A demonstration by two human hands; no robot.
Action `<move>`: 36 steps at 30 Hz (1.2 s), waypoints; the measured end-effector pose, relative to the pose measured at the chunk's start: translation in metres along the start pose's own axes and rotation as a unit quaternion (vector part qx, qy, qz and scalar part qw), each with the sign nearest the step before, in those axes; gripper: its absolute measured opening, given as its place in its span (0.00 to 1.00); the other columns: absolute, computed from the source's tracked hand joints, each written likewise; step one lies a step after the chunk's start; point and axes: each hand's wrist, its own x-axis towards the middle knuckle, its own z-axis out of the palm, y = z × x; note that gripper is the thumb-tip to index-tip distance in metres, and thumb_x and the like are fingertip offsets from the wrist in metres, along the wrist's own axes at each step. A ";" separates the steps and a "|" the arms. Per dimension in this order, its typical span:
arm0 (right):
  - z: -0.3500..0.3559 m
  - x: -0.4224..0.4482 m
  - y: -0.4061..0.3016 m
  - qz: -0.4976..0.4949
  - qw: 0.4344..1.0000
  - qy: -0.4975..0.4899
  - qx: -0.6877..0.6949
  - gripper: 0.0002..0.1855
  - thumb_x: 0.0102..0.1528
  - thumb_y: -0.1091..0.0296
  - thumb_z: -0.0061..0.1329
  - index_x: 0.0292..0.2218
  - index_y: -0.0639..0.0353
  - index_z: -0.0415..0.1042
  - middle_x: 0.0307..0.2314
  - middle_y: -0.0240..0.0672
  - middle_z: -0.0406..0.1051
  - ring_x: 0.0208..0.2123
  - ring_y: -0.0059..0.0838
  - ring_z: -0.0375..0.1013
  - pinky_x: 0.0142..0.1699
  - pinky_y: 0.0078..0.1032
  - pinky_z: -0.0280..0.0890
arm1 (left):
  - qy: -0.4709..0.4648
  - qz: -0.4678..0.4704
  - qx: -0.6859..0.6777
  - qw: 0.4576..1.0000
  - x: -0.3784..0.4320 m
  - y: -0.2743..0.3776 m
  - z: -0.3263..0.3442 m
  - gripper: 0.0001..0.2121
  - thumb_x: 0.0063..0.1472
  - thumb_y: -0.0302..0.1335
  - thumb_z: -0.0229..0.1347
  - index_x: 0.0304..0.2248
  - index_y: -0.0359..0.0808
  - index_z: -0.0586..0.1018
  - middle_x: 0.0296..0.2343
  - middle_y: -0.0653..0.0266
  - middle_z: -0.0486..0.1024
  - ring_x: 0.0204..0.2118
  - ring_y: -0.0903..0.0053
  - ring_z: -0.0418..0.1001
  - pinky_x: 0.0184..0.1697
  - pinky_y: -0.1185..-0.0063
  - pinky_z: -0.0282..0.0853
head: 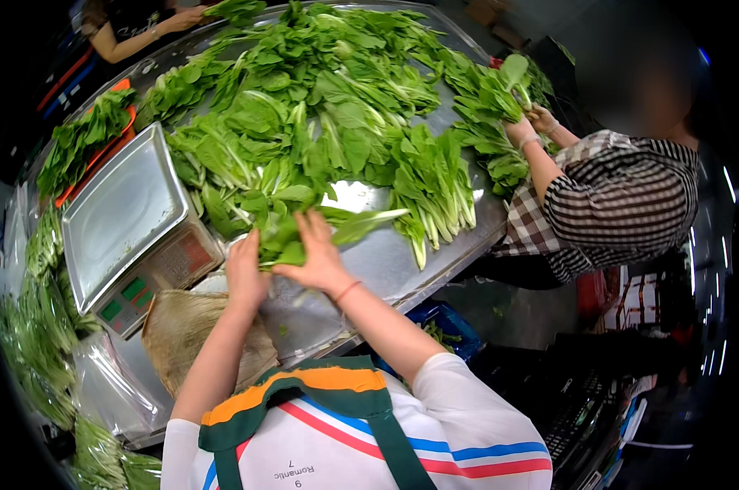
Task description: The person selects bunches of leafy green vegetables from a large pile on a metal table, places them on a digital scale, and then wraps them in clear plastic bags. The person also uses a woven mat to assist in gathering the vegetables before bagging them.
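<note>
My left hand [245, 269] and my right hand [315, 252] press in from both sides on a loose clump of leafy greens [281, 236]. The thumb and fingers of my right hand are spread around the leaves. Just beyond my hands lies a large heap of leafy greens [320, 92] with pale stalks, on a metal table [320, 312]. A row of greens [434, 190] lies to the right, stalks towards me. Left of my hands stands a digital weighing scale [127, 211], with only small leaf bits visible on its metal pan.
A brown, creased sheet [204, 337] lies by my left forearm, near clear plastic bags [109, 380]. Bagged greens [32, 343] line the left side. An orange basket [100, 150] holds greens. At right, a co-worker's hands [529, 125] hold greens; another person's arm [143, 40] reaches in at upper left.
</note>
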 end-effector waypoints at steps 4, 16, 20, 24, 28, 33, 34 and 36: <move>0.025 0.011 -0.035 -0.026 0.944 0.080 0.319 0.50 0.38 0.53 0.61 0.56 0.60 0.50 0.53 0.51 0.51 0.55 0.44 0.54 0.58 0.33 0.51 | -0.103 -0.082 -0.407 0.904 0.008 -0.002 0.000 0.21 0.46 0.16 0.53 0.44 0.28 0.70 0.38 0.55 0.72 0.44 0.73 0.68 0.47 0.76 0.62; -0.110 -0.016 -0.029 0.008 0.766 0.161 0.622 0.22 0.45 0.76 0.53 0.44 0.64 0.66 0.32 0.33 0.71 0.30 0.20 0.70 0.36 0.18 0.66 | 0.038 0.013 -0.480 0.876 -0.033 0.070 -0.058 0.14 0.58 0.20 0.46 0.44 0.30 0.71 0.38 0.60 0.73 0.41 0.80 0.70 0.45 0.80 0.65; -0.182 -0.065 -0.019 -0.004 0.723 0.116 0.681 0.22 0.43 0.73 0.52 0.42 0.62 0.65 0.34 0.37 0.70 0.33 0.27 0.71 0.39 0.23 0.68 | 0.027 -0.022 -0.305 0.952 -0.005 0.032 -0.052 0.14 0.57 0.23 0.49 0.44 0.32 0.71 0.39 0.60 0.72 0.42 0.75 0.70 0.44 0.79 0.65; -0.199 -0.094 0.004 -0.022 0.717 0.092 0.691 0.26 0.38 0.70 0.55 0.41 0.62 0.63 0.37 0.41 0.67 0.41 0.35 0.68 0.48 0.31 0.63 | -0.073 0.184 -0.144 0.969 0.012 0.085 -0.048 0.41 0.41 0.28 0.62 0.55 0.38 0.57 0.54 0.51 0.54 0.58 0.59 0.49 0.60 0.69 0.46; -0.187 -0.129 0.030 -0.042 0.751 0.120 0.648 0.28 0.37 0.69 0.56 0.42 0.63 0.64 0.40 0.39 0.65 0.44 0.33 0.65 0.51 0.30 0.59 | -0.322 0.201 -0.260 0.888 -0.005 0.124 -0.008 0.28 0.50 0.35 0.59 0.50 0.36 0.66 0.49 0.54 0.62 0.54 0.64 0.57 0.56 0.72 0.52; -0.176 -0.179 0.048 0.022 0.699 0.141 0.700 0.23 0.41 0.66 0.52 0.39 0.60 0.62 0.34 0.41 0.66 0.34 0.35 0.69 0.37 0.27 0.67 | -0.544 -0.196 -0.572 0.582 -0.057 0.151 0.019 0.17 0.55 0.21 0.54 0.45 0.33 0.69 0.42 0.63 0.69 0.41 0.77 0.69 0.45 0.80 0.64; -0.171 -0.189 0.055 0.030 0.682 0.154 0.715 0.22 0.41 0.66 0.51 0.39 0.60 0.62 0.33 0.41 0.66 0.33 0.35 0.69 0.35 0.27 0.67 | -0.534 -0.203 -0.584 0.577 -0.064 0.157 0.021 0.18 0.55 0.21 0.54 0.46 0.33 0.68 0.43 0.63 0.68 0.41 0.76 0.69 0.46 0.79 0.65; -0.162 -0.206 0.066 0.041 0.645 0.178 0.742 0.20 0.42 0.65 0.50 0.38 0.58 0.62 0.32 0.42 0.66 0.31 0.35 0.70 0.31 0.28 0.68 | -0.509 -0.213 -0.607 0.572 -0.073 0.170 0.024 0.21 0.54 0.21 0.55 0.48 0.33 0.66 0.45 0.61 0.67 0.41 0.75 0.69 0.46 0.78 0.65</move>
